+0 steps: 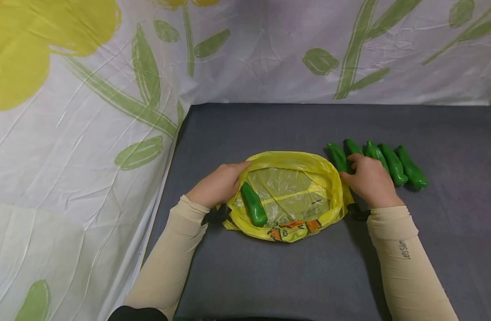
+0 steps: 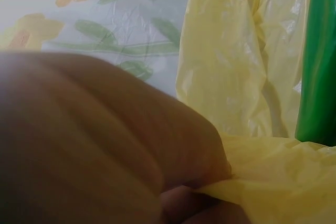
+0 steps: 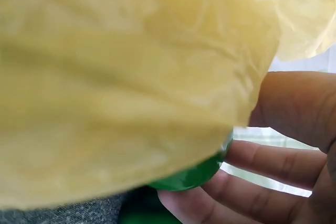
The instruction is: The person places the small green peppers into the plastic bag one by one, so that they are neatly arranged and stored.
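A yellow plastic bag (image 1: 295,158) lies with its mouth spread wide, and one green pepper (image 1: 254,206) rests inside at the left. My left hand (image 1: 219,185) pinches the bag's left rim between thumb and fingers; the left wrist view shows the film (image 2: 262,177) bunched there. At the bag's right side, my right hand (image 1: 371,180) has its thumb and fingers about the leftmost green pepper (image 1: 336,155) of a row. In the right wrist view, fingertips touch that pepper's end (image 3: 191,177), while the bag (image 3: 131,77) hides most of it.
Several more green peppers (image 1: 411,169) lie side by side on the dark grey table (image 1: 281,276), to the right of the bag. A white cloth with painted flowers and leaves (image 1: 265,53) hangs behind the table and along its left side.
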Tool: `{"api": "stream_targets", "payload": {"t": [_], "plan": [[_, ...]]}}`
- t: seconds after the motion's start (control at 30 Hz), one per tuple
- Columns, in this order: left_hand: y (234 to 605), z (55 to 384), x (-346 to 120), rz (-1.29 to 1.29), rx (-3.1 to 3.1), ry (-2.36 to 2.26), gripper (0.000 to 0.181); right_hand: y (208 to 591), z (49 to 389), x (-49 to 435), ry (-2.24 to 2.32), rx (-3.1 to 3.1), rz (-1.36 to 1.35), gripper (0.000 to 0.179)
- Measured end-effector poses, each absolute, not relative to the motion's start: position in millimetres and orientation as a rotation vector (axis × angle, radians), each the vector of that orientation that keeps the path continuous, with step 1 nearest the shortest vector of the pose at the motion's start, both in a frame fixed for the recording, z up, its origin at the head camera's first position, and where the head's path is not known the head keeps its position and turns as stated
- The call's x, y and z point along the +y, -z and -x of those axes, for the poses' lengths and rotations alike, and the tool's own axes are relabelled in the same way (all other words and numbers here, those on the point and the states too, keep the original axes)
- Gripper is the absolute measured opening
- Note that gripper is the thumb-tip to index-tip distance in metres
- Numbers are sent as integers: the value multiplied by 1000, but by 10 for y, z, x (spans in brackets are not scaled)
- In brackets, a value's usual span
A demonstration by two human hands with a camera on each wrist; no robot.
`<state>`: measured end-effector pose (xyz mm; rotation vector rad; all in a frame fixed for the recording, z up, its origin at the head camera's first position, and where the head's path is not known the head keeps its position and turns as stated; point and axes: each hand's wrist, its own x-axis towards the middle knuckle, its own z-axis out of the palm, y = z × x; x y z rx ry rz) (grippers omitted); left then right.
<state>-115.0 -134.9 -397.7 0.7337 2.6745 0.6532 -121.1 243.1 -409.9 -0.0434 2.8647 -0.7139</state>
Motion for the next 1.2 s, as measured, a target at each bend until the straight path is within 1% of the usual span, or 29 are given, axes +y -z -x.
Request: {"api": "stream_targets", "payload": {"t": [0.37, 0.53, 0.73, 0.9, 1.2], "plan": [[4047, 1077, -1353, -736, 2659, -654, 51, 4177, 1153, 2400, 702, 2883, 92, 58], [4068, 1059, -1368, -761, 2656, -653, 51, 4167, 1110, 2399, 728, 2896, 55, 58], [4000, 1131, -1354, -794, 2657, -664, 53, 4030, 1101, 2405, 759, 2984, 12, 54], [3967, 1192, -1342, -807, 2663, -645, 53, 3869, 1099, 2404, 729, 3065, -25, 55], [3975, 1172, -1321, -766, 2663, -622, 52, 3690, 1004, 2325, 690, 3111, -21, 55]]}}
